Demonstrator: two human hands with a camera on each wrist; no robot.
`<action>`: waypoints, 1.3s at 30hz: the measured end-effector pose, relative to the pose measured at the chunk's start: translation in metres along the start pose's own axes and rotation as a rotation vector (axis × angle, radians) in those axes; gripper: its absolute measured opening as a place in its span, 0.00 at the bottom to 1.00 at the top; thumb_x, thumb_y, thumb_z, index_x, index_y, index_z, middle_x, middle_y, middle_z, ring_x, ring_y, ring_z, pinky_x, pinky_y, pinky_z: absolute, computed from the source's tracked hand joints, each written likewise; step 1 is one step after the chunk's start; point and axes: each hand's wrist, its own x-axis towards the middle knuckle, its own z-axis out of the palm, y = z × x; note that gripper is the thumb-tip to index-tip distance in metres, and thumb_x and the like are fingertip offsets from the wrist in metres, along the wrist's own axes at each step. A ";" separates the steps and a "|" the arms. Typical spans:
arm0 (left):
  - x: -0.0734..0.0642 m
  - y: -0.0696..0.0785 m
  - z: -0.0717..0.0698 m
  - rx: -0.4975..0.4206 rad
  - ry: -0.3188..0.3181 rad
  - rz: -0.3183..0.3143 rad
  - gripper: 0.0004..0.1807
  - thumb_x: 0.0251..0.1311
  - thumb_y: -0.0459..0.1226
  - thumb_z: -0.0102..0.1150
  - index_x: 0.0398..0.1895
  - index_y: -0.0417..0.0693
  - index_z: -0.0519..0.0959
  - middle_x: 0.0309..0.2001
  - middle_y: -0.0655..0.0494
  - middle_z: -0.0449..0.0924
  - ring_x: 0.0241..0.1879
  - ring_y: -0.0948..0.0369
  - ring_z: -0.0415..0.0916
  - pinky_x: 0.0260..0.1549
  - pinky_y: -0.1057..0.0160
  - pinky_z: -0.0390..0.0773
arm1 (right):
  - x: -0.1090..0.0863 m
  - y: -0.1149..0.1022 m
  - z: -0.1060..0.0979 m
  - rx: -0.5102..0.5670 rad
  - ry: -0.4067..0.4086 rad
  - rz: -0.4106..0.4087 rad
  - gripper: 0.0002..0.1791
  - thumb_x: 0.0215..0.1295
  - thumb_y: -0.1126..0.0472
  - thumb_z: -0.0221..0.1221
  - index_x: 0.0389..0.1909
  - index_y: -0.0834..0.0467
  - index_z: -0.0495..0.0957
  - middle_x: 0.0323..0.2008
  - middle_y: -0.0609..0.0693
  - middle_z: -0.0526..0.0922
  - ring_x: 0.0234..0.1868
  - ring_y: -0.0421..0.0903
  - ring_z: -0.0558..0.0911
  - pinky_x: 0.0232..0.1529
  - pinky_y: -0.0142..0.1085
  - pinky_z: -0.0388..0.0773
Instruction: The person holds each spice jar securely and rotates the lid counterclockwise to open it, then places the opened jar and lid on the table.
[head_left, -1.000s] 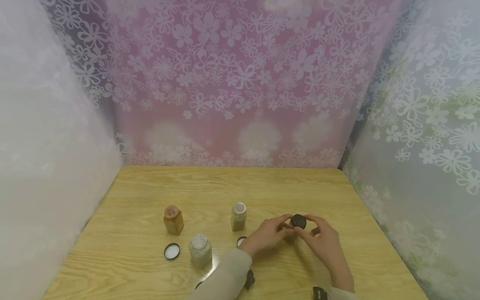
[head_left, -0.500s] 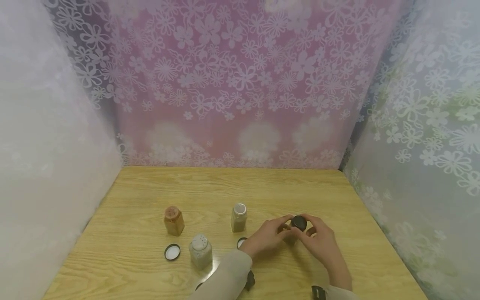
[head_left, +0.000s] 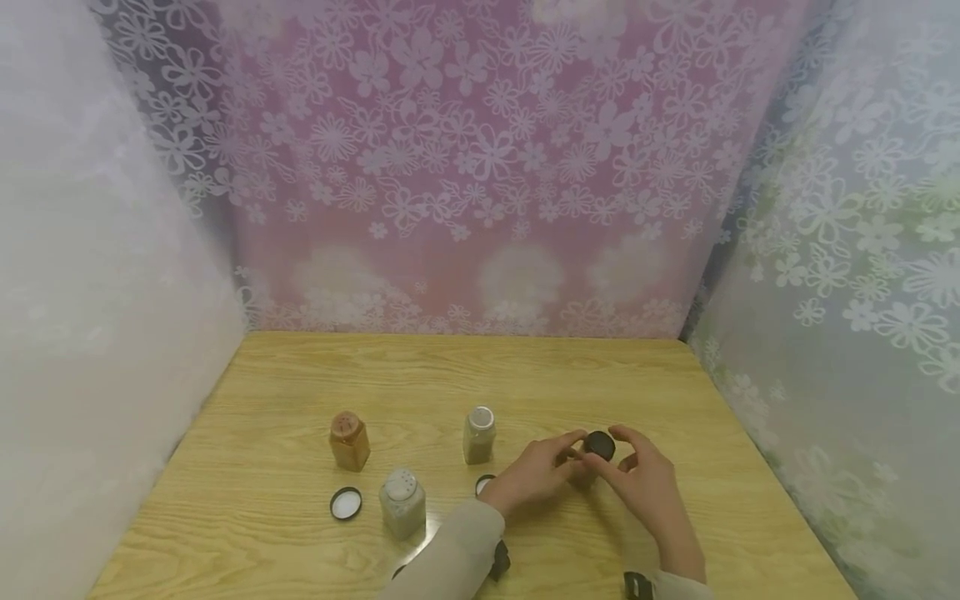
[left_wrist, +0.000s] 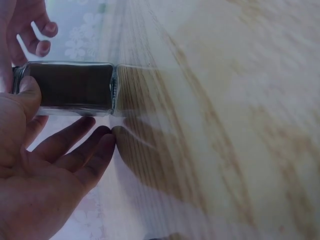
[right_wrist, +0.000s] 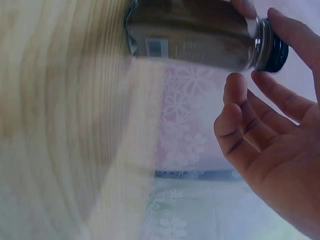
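A square glass spice jar (left_wrist: pixel 70 87) filled with dark brown powder stands upright on the table. Its black screw cap (head_left: pixel 599 446) is on top. My left hand (head_left: pixel 536 471) holds the jar near its neck, thumb pressed on the glass and the lower fingers spread beside it. At the cap is my right hand (head_left: pixel 645 487): the thumb touches one side and the index fingertip is right by the opposite rim. The other fingers of that hand hang loosely curled below the cap in the right wrist view. A pale label with a barcode (right_wrist: pixel 157 47) shows on the jar.
Left of the hands stand three uncapped shaker jars: orange-brown (head_left: pixel 349 442), pale grey (head_left: pixel 403 504) and grey-green (head_left: pixel 478 435). A black-rimmed lid (head_left: pixel 346 503) lies white side up by the orange-brown one. Another lid (head_left: pixel 484 482) is partly behind my left wrist. Floral curtains (head_left: pixel 465 167) enclose the table.
My right hand rotated slightly at the cap and then swung back, its index fingertip now a little off the rim. My left hand and the jar stay in place.
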 end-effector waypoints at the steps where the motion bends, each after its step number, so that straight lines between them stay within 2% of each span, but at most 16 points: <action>1: 0.000 0.001 0.000 -0.010 0.001 -0.009 0.30 0.73 0.56 0.47 0.76 0.69 0.59 0.59 0.64 0.79 0.62 0.61 0.75 0.59 0.54 0.76 | -0.001 0.001 -0.002 0.001 0.003 0.008 0.40 0.60 0.37 0.66 0.66 0.56 0.69 0.40 0.55 0.80 0.29 0.43 0.76 0.21 0.32 0.74; 4: -0.002 0.002 -0.001 -0.037 0.000 -0.028 0.31 0.70 0.59 0.47 0.76 0.73 0.58 0.58 0.66 0.79 0.61 0.61 0.75 0.59 0.52 0.76 | -0.005 0.003 -0.005 0.000 0.022 -0.012 0.35 0.61 0.40 0.66 0.62 0.57 0.72 0.40 0.55 0.80 0.30 0.43 0.77 0.23 0.31 0.74; 7: -0.002 0.002 0.000 -0.048 -0.002 -0.035 0.32 0.69 0.60 0.47 0.75 0.75 0.58 0.58 0.66 0.79 0.61 0.61 0.75 0.59 0.52 0.76 | -0.009 0.005 -0.006 0.008 0.039 -0.076 0.30 0.64 0.46 0.67 0.60 0.59 0.75 0.50 0.58 0.80 0.33 0.44 0.78 0.27 0.30 0.76; 10: -0.002 0.002 0.000 -0.044 0.001 -0.030 0.32 0.69 0.60 0.47 0.75 0.74 0.58 0.58 0.64 0.80 0.61 0.61 0.75 0.59 0.54 0.76 | -0.009 0.004 -0.005 0.013 0.034 -0.108 0.30 0.64 0.47 0.66 0.61 0.60 0.74 0.57 0.59 0.77 0.36 0.44 0.78 0.28 0.30 0.76; 15: -0.001 0.001 0.001 -0.037 0.004 -0.017 0.29 0.73 0.54 0.48 0.76 0.71 0.59 0.59 0.62 0.80 0.61 0.61 0.75 0.59 0.55 0.75 | -0.004 0.001 0.000 0.010 0.035 -0.098 0.33 0.63 0.44 0.67 0.61 0.60 0.74 0.55 0.57 0.78 0.33 0.44 0.77 0.23 0.30 0.75; 20: -0.002 0.001 0.001 -0.041 0.006 -0.019 0.29 0.75 0.52 0.47 0.77 0.68 0.58 0.60 0.61 0.80 0.63 0.61 0.74 0.61 0.54 0.74 | 0.001 -0.003 0.003 -0.033 0.066 -0.129 0.32 0.61 0.44 0.68 0.58 0.61 0.76 0.53 0.58 0.78 0.32 0.44 0.75 0.23 0.30 0.73; 27: -0.002 0.002 0.000 -0.031 0.013 -0.015 0.29 0.74 0.51 0.49 0.76 0.70 0.59 0.58 0.62 0.81 0.62 0.62 0.75 0.60 0.55 0.75 | 0.002 -0.005 0.004 -0.027 0.078 -0.224 0.26 0.60 0.59 0.70 0.58 0.64 0.78 0.47 0.57 0.76 0.33 0.49 0.72 0.25 0.28 0.71; 32: -0.001 0.002 0.001 -0.025 0.015 -0.007 0.30 0.73 0.52 0.48 0.76 0.68 0.60 0.56 0.62 0.81 0.61 0.62 0.75 0.60 0.55 0.75 | 0.001 -0.008 0.005 -0.010 0.071 -0.235 0.27 0.58 0.67 0.67 0.60 0.65 0.75 0.49 0.58 0.76 0.33 0.48 0.73 0.24 0.28 0.71; 35: -0.001 0.002 0.001 -0.024 0.014 -0.003 0.30 0.73 0.54 0.48 0.76 0.67 0.60 0.57 0.63 0.81 0.61 0.62 0.75 0.60 0.55 0.75 | 0.000 -0.010 0.005 -0.026 0.057 -0.215 0.29 0.59 0.66 0.66 0.63 0.62 0.74 0.52 0.56 0.76 0.33 0.45 0.72 0.25 0.29 0.71; 39: -0.002 0.001 0.001 -0.017 0.012 -0.002 0.30 0.74 0.52 0.47 0.77 0.66 0.59 0.59 0.63 0.80 0.62 0.63 0.74 0.61 0.55 0.74 | 0.000 -0.010 0.007 -0.062 0.061 -0.201 0.30 0.63 0.53 0.68 0.64 0.58 0.74 0.55 0.53 0.78 0.33 0.43 0.72 0.26 0.30 0.71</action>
